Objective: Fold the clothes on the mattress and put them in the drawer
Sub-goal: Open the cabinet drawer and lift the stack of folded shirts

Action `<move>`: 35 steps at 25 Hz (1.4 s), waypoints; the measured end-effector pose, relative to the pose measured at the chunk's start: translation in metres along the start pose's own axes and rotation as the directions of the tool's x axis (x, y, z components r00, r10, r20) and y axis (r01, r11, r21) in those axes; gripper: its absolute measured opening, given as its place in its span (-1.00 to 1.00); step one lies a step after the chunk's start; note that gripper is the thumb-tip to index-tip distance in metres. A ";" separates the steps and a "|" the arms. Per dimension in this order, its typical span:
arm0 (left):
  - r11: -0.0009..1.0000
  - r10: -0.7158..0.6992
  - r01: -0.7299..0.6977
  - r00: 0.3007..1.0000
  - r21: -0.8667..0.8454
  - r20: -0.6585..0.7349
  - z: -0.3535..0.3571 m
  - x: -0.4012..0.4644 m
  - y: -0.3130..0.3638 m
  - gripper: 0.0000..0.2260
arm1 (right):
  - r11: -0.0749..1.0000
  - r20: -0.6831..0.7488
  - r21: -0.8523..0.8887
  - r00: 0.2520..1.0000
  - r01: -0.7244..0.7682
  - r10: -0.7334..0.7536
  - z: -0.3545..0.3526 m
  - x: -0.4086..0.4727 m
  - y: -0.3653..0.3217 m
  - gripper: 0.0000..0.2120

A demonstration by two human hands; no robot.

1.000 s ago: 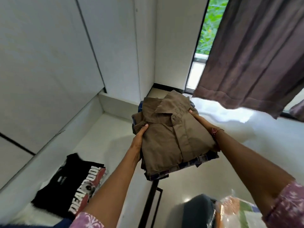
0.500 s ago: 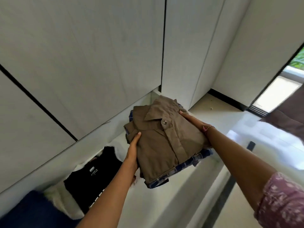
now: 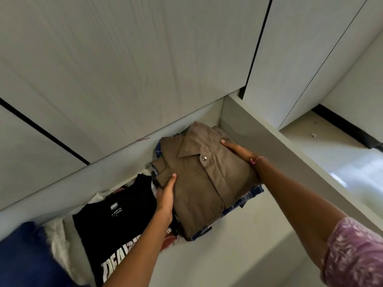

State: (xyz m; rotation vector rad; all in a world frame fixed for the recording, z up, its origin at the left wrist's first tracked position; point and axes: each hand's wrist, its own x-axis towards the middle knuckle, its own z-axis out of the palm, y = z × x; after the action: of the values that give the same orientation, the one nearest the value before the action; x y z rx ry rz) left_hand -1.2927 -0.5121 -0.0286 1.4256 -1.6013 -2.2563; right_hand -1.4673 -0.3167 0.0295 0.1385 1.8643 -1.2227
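Folded stack of clothes, brown shirt (image 3: 204, 183) on top, blue plaid garment (image 3: 246, 198) beneath: held low inside the open drawer (image 3: 259, 129), toward its right-hand end, just beside the drawer's side wall. Whether the stack already rests on the drawer floor cannot be told. Left hand (image 3: 165, 195): thumb over the shirt's left edge, fingers curled under the stack, gripping. Right hand (image 3: 240, 151): thumb on top at the collar side, fingers hidden below, holding the stack. Black printed T-shirt (image 3: 116, 216): already lying folded in the drawer, left of the stack, with white cloth (image 3: 56, 230) beyond it. Status, by judgement: folding of this stack done, placing nearly complete; release and closing the drawer remain. Mattress not in view, so clothes left there cannot be counted.
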 end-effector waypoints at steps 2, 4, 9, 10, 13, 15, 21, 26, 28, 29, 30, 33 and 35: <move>0.993 0.082 -0.075 0.994 0.087 -0.079 0.007 -0.007 0.003 -0.22 | 0.995 -0.099 -0.097 0.994 0.028 -0.037 -0.002 -0.004 0.001 -0.38; 0.962 0.143 -0.091 0.971 0.258 -0.190 0.014 -0.018 0.009 -0.24 | 0.976 -0.274 -0.207 0.953 0.071 -0.128 -0.007 -0.010 0.003 -0.38; 0.586 0.452 -0.197 0.884 0.786 -0.115 0.020 -0.082 0.011 -0.24 | 0.698 -0.463 -0.716 0.749 -0.002 -0.474 0.013 -0.072 0.033 -0.47; 0.459 0.531 -0.258 0.847 0.850 -0.029 0.019 -0.099 -0.001 -0.24 | 0.641 -0.443 -0.768 0.722 0.001 -0.531 0.027 -0.089 0.046 -0.47; 0.152 0.642 -0.475 0.714 0.867 0.278 0.006 -0.163 -0.048 -0.22 | 0.613 -0.451 -0.790 0.678 0.000 -0.580 0.078 -0.142 0.094 -0.43; 0.029 0.624 -0.599 0.637 0.800 0.454 -0.011 -0.207 -0.080 -0.31 | 0.635 -0.500 -0.772 0.638 -0.022 -0.586 0.111 -0.176 0.120 -0.39; -0.425 0.404 -0.704 0.415 0.569 0.815 -0.159 -0.323 -0.137 -0.22 | 0.714 -0.643 -0.698 0.482 -0.051 -0.595 0.249 -0.316 0.203 -0.41; -0.543 0.339 -0.643 0.421 0.540 0.841 -0.307 -0.345 -0.157 0.08 | 0.788 -0.663 -0.614 0.569 -0.039 -0.487 0.385 -0.392 0.250 -0.31; -0.555 0.289 -0.640 0.452 0.532 0.844 -0.330 -0.348 -0.155 0.09 | 0.802 -0.662 -0.594 0.606 -0.065 -0.441 0.416 -0.395 0.257 -0.27; -0.550 0.283 -0.644 0.456 0.533 0.844 -0.334 -0.347 -0.153 0.07 | 0.816 -0.660 -0.573 0.633 -0.077 -0.405 0.427 -0.395 0.258 -0.27; -0.549 0.269 -0.655 0.450 0.519 0.852 -0.334 -0.345 -0.152 0.05 | 0.836 -0.659 -0.543 0.659 -0.082 -0.363 0.435 -0.395 0.258 -0.27; -0.599 0.267 -0.632 0.421 0.491 0.867 -0.334 -0.339 -0.151 0.00 | 0.887 -0.665 -0.458 0.686 -0.062 -0.295 0.442 -0.386 0.255 -0.29; -0.602 0.282 -0.634 0.400 0.486 0.872 -0.340 -0.331 -0.149 -0.03 | 0.898 -0.650 -0.438 0.708 -0.051 -0.277 0.447 -0.385 0.247 -0.27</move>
State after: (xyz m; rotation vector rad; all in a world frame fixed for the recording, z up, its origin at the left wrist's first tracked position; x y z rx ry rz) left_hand -0.8027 -0.5285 0.0557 -0.4912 -3.1007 0.0314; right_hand -0.8363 -0.4082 0.0746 0.2765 2.8198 -0.8475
